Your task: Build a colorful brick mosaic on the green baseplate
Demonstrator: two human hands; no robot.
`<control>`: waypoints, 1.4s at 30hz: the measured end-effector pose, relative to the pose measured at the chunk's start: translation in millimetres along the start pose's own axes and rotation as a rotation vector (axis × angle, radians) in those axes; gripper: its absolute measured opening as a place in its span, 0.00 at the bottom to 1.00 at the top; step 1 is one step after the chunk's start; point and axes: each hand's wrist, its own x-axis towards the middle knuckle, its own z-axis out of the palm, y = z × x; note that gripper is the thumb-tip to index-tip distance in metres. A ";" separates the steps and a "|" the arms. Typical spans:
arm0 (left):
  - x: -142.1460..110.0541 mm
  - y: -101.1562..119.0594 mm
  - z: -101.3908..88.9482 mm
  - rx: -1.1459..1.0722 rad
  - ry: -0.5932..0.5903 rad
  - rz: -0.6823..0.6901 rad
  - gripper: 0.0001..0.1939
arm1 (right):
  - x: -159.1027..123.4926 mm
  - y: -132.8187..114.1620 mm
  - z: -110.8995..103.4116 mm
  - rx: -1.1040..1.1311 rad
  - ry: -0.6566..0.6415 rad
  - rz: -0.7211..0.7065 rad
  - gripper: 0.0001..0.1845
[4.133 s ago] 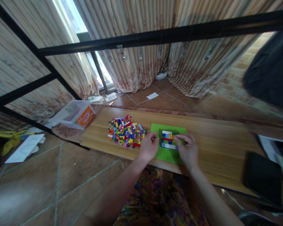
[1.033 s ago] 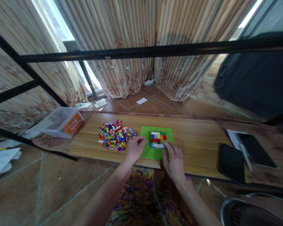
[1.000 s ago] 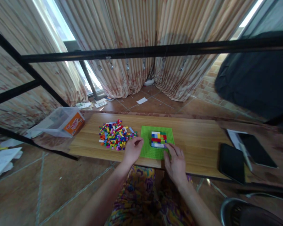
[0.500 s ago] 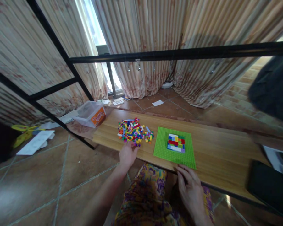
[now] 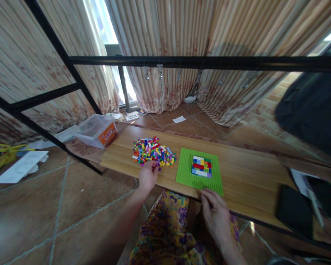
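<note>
Many small colourful toy bricks (image 5: pixel 151 151) lie in a loose pile on the wooden table (image 5: pixel 245 165). At the pile's near edge is my left hand (image 5: pixel 148 178), its thumb and fingers bent together in a pinch. Whatever is between those fingertips is too small to make out, among purple bricks. A green baseplate (image 5: pixel 183 171) lies right of the pile, bearing a low, roughly square build of multicoloured bricks (image 5: pixel 201 166). My right hand (image 5: pixel 215 211) rests at the table's front edge, just below the baseplate, with thumb and fingers apart and nothing seen in it.
A clear plastic box (image 5: pixel 89 134) with an orange label stands past the table's left end. On the right lie a black flat case (image 5: pixel 294 209) and a dark phone-like device (image 5: pixel 324 195). A black metal bar (image 5: pixel 187 62) crosses in front of the curtains.
The view has shifted slightly, so everything sits a little further left. My left fingers have drawn together at the pile's edge. My right hand stays at the table edge.
</note>
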 end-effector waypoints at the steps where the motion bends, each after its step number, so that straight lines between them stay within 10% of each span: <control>1: -3.3 -3.4 0.1 -0.056 0.018 0.032 0.06 | -0.5 -2.8 3.0 0.009 -0.012 -0.001 0.15; 11: -11.9 -37.9 -29.8 0.189 0.398 0.018 0.21 | 18.2 -36.8 36.8 0.107 -0.187 -0.140 0.12; 21: 35.6 -43.1 -27.6 0.559 0.299 -0.159 0.35 | 84.6 -61.4 70.2 -0.065 -0.275 -0.229 0.14; 33: 32.0 -39.4 -14.2 0.033 0.263 -0.059 0.32 | 98.9 -66.7 100.4 -0.222 -0.425 -0.222 0.12; 42: 30.5 -27.1 4.9 -0.142 0.450 -0.006 0.28 | 154.2 -84.9 121.6 -0.269 -0.371 -0.142 0.14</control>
